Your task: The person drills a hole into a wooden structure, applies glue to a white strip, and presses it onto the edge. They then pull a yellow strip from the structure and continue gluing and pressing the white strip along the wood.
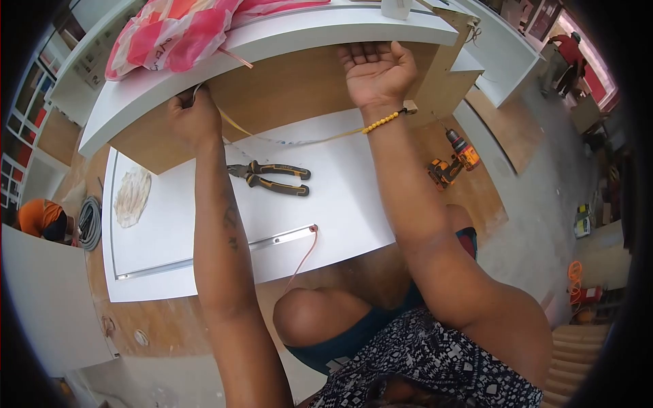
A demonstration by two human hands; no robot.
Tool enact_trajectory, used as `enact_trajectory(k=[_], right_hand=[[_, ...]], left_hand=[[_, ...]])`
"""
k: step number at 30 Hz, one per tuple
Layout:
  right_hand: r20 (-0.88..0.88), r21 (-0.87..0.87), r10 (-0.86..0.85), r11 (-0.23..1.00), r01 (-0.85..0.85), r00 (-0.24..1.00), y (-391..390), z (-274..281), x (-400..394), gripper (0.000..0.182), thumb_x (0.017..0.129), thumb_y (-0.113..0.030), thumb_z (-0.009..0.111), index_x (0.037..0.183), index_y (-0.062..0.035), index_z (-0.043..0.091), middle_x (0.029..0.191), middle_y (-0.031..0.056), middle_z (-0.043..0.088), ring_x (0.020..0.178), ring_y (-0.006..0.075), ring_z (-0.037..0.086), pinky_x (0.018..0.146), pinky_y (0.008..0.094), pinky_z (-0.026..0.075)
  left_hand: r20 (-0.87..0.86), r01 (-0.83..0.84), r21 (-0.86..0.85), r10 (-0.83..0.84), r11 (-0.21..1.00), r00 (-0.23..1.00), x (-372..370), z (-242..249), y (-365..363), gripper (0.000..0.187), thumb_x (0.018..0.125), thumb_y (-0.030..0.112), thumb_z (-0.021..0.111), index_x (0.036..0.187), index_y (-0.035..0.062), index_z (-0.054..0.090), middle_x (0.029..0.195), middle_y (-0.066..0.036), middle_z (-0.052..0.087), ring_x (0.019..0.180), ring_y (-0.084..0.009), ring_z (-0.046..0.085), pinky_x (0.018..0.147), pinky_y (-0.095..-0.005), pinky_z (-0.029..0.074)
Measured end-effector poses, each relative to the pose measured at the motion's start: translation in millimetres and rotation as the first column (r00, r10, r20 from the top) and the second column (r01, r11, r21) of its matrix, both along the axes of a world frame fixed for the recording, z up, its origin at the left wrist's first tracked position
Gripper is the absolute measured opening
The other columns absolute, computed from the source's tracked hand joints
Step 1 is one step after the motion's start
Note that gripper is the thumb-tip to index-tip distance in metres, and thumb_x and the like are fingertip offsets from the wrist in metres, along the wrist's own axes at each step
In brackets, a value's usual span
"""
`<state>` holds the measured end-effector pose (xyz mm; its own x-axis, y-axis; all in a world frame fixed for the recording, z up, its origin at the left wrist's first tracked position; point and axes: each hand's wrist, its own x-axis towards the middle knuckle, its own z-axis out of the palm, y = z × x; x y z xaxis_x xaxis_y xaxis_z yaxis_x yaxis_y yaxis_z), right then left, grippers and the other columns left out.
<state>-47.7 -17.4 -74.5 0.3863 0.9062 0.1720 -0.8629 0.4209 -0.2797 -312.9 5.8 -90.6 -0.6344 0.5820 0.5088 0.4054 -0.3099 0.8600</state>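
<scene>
Workshop floor shot, looking down over both arms. The left hand [192, 115] is curled shut, fingers pinching the end of a yellowish tape [299, 141] right at the underside edge of a white shelf [272, 37]. The tape sags across in front of the wood panel [292, 85] under that shelf and ends at the right wrist, where there's a yellow bead bracelet [381, 122]. The right hand [376, 71] is palm up, fingers together and pressed flat against the shelf's underside, not gripping anything.

Below the arms a white board [340, 197] lies flat on the floor. Pliers [272, 178] with orange-and-black handles sit on it, just under the tape, well apart from both hands. A metal strip [224, 253] runs along the board near its closer edge, with a thin pinkish wire [305, 255] trailing off its end. There's a brownish smear [132, 196] on the board's left part.

On top of the shelf is a pink-and-white bag [173, 34]. An orange drill [452, 163] lies on the brown floor to the right of the board. At the far left, a person in an orange shirt [39, 216] crouches beside a grey cable coil [88, 222]. More white panels stand around the room.
</scene>
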Motion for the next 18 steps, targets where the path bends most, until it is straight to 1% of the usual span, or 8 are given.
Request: enact_trajectory(k=[1, 5, 8, 10, 11, 14, 15, 18], right_hand=[[-0.017, -0.002, 0.003, 1.000, -0.003, 1.000, -1.6, 2.9, -0.4, 0.042, 0.088, -0.034, 0.055, 0.117, -0.0044, 0.057, 0.112, 0.0105, 0.057, 0.104, 0.0300, 0.055, 0.098, 0.0535, 0.043], [-0.027, -0.007, 0.008, 1.000, -0.008, 1.000, 0.9, 2.5, -6.8, 0.044, 0.085, -0.034, 0.057, 0.117, -0.0044, 0.055, 0.114, 0.0113, 0.054, 0.107, 0.0310, 0.054, 0.099, 0.0551, 0.042], [-0.008, 0.028, 0.029, 0.999, -0.029, 1.000, 7.3, -2.6, -12.0, 0.046, 0.083, -0.035, 0.058, 0.118, -0.0041, 0.054, 0.116, 0.0119, 0.053, 0.110, 0.0317, 0.052, 0.101, 0.0566, 0.041], [0.007, 0.045, 0.056, 0.997, -0.056, 0.998, 10.2, -9.1, -14.8, 0.050, 0.081, -0.036, 0.059, 0.119, -0.0037, 0.054, 0.117, 0.0120, 0.053, 0.111, 0.0328, 0.052, 0.103, 0.0572, 0.040], [0.048, 0.125, 0.120, 0.984, -0.125, 0.992, 7.8, -14.1, -11.2, 0.029, 0.087, -0.031, 0.061, 0.100, -0.0060, 0.064, 0.090, 0.0059, 0.065, 0.087, 0.0229, 0.063, 0.085, 0.0422, 0.052], [0.085, 0.092, 0.079, 0.992, -0.087, 0.993, 8.9, -11.4, -17.6, 0.027, 0.085, -0.034, 0.055, 0.094, -0.0089, 0.062, 0.088, 0.0065, 0.064, 0.087, 0.0269, 0.063, 0.087, 0.0478, 0.051], [0.074, 0.084, 0.086, 0.992, -0.092, 0.994, 4.9, -11.1, -21.0, 0.027, 0.085, -0.033, 0.056, 0.096, -0.0090, 0.062, 0.090, 0.0059, 0.064, 0.089, 0.0270, 0.064, 0.090, 0.0487, 0.050], [0.047, 0.062, 0.087, 0.994, -0.090, 0.995, 2.1, -11.8, -30.0, 0.027, 0.085, -0.033, 0.056, 0.098, -0.0094, 0.063, 0.093, 0.0062, 0.065, 0.092, 0.0278, 0.064, 0.091, 0.0507, 0.049]], left_hand=[[-0.014, -0.010, -0.019, 0.009, 1.000, 1.000, -0.9, 0.3, 0.1, 0.029, 0.077, 0.028, 0.078, 0.084, 0.0005, 0.073, 0.078, -0.010, 0.073, 0.073, -0.0206, 0.068, 0.074, -0.0351, 0.052], [-0.045, -0.051, -0.037, 0.050, 0.998, 0.998, 2.4, 2.0, -3.8, 0.027, 0.076, 0.026, 0.076, 0.085, 0.0000, 0.072, 0.080, -0.011, 0.073, 0.075, -0.0234, 0.069, 0.075, -0.0362, 0.053], [-0.020, -0.011, 0.036, 0.011, 0.999, 1.000, 1.2, -1.9, 1.8, 0.026, 0.077, 0.024, 0.075, 0.086, 0.0001, 0.072, 0.082, -0.013, 0.074, 0.075, -0.0252, 0.069, 0.076, -0.0364, 0.053], [-0.046, -0.007, 0.040, 0.009, 0.999, 0.999, 0.9, -0.2, -0.9, 0.025, 0.077, 0.024, 0.074, 0.086, 0.0007, 0.073, 0.082, -0.013, 0.074, 0.077, -0.0252, 0.070, 0.077, -0.0366, 0.053], [-0.055, -0.005, 0.036, 0.007, 0.999, 0.998, 1.6, 2.2, -2.2, 0.025, 0.077, 0.025, 0.074, 0.086, 0.0008, 0.073, 0.082, -0.013, 0.074, 0.077, -0.0251, 0.070, 0.077, -0.0366, 0.053], [-0.066, -0.020, 0.040, 0.023, 0.999, 0.998, 6.5, 2.8, -5.9, 0.024, 0.079, 0.024, 0.072, 0.083, 0.0010, 0.072, 0.081, -0.014, 0.074, 0.077, -0.0278, 0.071, 0.076, -0.0373, 0.054], [-0.066, -0.028, 0.046, 0.031, 0.999, 0.997, 6.1, 1.4, -4.7, 0.023, 0.081, 0.024, 0.070, 0.082, 0.0011, 0.072, 0.080, -0.015, 0.074, 0.077, -0.0292, 0.071, 0.076, -0.0377, 0.054], [-0.035, -0.001, 0.089, 0.004, 0.996, 0.999, -1.1, -2.7, 4.8, 0.034, 0.078, 0.031, 0.078, 0.089, -0.0013, 0.074, 0.088, -0.012, 0.076, 0.082, -0.0212, 0.071, 0.082, -0.0343, 0.053]])
